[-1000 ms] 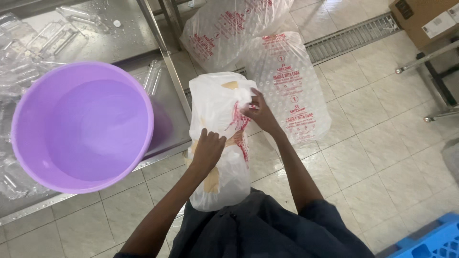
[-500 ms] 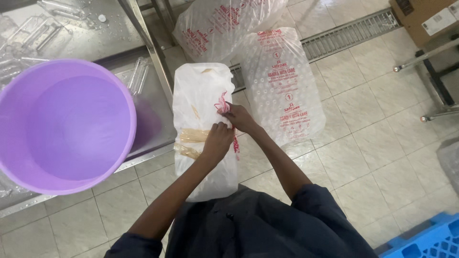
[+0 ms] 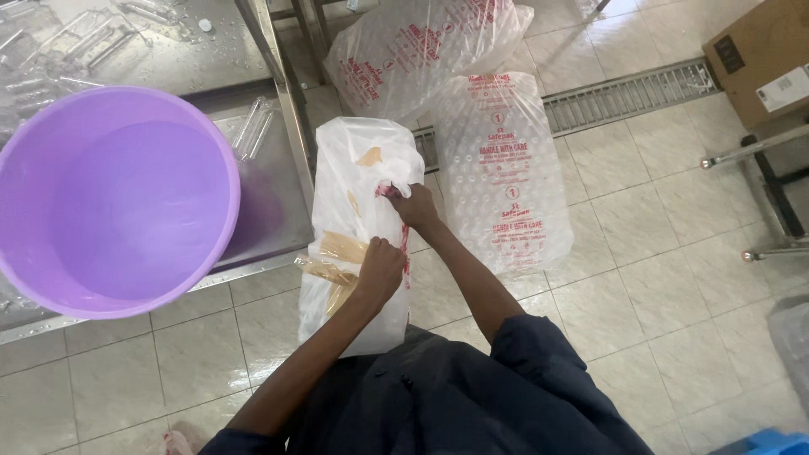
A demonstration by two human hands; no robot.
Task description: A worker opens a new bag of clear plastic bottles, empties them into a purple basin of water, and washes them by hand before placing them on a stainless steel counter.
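Observation:
A tall white plastic bag (image 3: 358,181) with strips of brown tape stands on the tiled floor in front of me. My left hand (image 3: 381,268) grips its plastic near the brown tape (image 3: 335,257) at mid height. My right hand (image 3: 415,205) pinches the plastic higher up, near the red print. Both hands are closed on the bag's film.
A large purple bucket (image 3: 109,198) sits at the left on a wet steel shelf (image 3: 278,177) holding clear plastic containers (image 3: 253,126). Two clear printed bags (image 3: 506,168) stand behind the white one. A floor drain grate (image 3: 624,93), a cardboard box (image 3: 763,59) and metal legs (image 3: 758,152) lie right.
My left hand has slid down the bag toward the brown tape. The right hand has shifted slightly along the red print, and the bag's top has spread flatter.

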